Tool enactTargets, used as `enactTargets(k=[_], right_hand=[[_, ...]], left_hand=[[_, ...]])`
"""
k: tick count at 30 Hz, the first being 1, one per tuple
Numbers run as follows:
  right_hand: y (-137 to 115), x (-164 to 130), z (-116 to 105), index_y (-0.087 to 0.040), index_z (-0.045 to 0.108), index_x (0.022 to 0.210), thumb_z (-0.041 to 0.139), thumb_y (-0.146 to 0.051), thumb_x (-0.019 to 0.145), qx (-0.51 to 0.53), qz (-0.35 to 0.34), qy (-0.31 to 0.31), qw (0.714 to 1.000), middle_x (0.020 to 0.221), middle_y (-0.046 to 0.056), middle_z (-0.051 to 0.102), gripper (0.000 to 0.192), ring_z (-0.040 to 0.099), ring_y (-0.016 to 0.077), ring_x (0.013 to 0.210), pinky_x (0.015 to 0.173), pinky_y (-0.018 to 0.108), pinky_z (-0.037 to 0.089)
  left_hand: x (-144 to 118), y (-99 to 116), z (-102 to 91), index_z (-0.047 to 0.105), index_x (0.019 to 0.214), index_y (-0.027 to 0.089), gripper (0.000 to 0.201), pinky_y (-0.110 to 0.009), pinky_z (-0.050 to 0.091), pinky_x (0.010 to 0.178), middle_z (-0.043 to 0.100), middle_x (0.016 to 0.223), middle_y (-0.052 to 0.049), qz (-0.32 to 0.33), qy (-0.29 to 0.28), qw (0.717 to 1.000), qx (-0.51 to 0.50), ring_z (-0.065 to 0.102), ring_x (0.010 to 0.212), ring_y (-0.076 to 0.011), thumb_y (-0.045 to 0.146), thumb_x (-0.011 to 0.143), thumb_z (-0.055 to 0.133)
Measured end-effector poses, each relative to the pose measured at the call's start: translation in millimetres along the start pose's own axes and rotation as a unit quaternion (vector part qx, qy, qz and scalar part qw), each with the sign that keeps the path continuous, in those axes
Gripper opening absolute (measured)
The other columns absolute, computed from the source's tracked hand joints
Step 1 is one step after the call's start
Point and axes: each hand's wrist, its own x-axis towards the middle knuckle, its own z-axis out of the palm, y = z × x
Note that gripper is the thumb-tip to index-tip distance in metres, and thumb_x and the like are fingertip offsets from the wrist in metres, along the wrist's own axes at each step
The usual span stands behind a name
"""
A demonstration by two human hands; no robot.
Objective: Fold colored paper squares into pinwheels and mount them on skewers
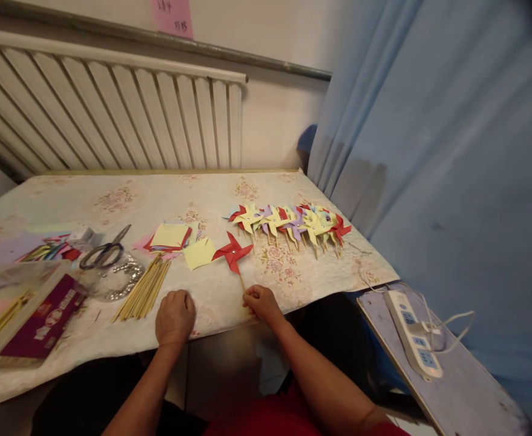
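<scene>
A red paper pinwheel [233, 252] on a thin wooden stick is in my right hand [260, 304], which pinches the stick's lower end near the table's front edge. The pinwheel's head lies just right of a yellow paper square [200, 253]. My left hand [175, 316] rests on the tablecloth as a loose fist, its palm hidden; nothing shows in it. Just left of that fist lies a bundle of wooden sticks [145, 287]. Behind the sticks is a stack of coloured paper squares [169, 236].
Finished pinwheels [293, 224] stand grouped at the right. To the left are scissors [105, 251], a clear dish of metal fasteners [119, 278], paper strips [52, 248] and a purple-labelled box [43, 321]. A power strip [413, 336] lies on a side board beside a blue curtain [451, 151].
</scene>
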Motion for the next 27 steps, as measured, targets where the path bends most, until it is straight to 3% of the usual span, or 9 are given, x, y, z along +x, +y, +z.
enactTargets(k=[27], right_hand=[[-1.7,-0.3,0.2,-0.018,0.055,0.072,0.055,-0.017,0.077,-0.002,0.001,0.004,1.0,0.061,-0.004,0.061,0.004,0.047,0.0066,0.04,0.037,0.017,0.035]], left_hand=[[0.8,-0.9,0.8,0.058,0.081,0.018,0.025,-0.034,0.037,0.074,0.057,0.081,-0.008,-0.004,-0.006,1.0,0.005,0.053,0.083,-0.0232,0.026,0.093,0.038]])
